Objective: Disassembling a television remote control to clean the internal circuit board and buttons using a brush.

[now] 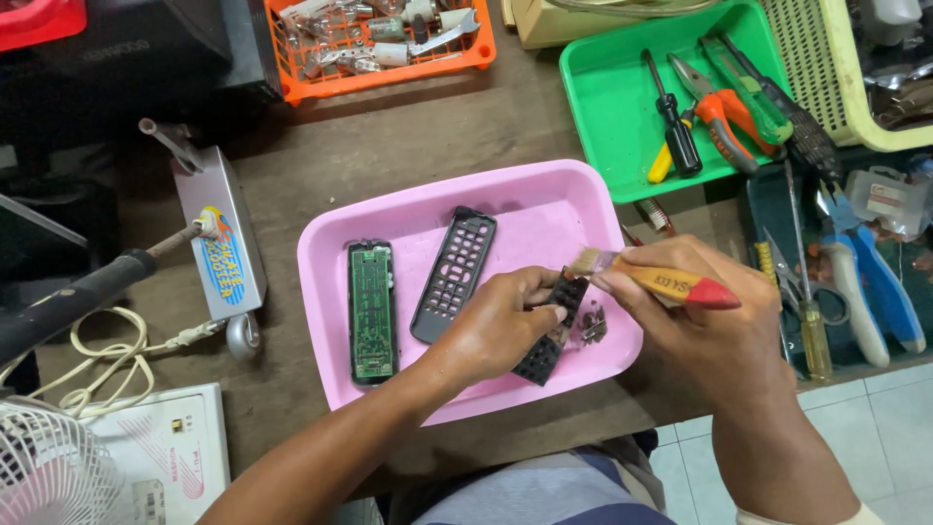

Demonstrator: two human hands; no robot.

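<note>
A worn brown wooden bench (408, 146) fills most of the view. Pale square floor tiles (875, 437) with dark joints show at lower right. Lighting is even and diffuse.

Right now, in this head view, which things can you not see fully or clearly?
- Black keypad mat: its middle is covered by the left hand.
- Brush: part of the handle is hidden inside the right hand.
- Small parts in the pink tray: too small to identify.
- White fan: cut off by the left and bottom edges.
- Orange basket contents: cut by the top edge, cluttered.
</note>
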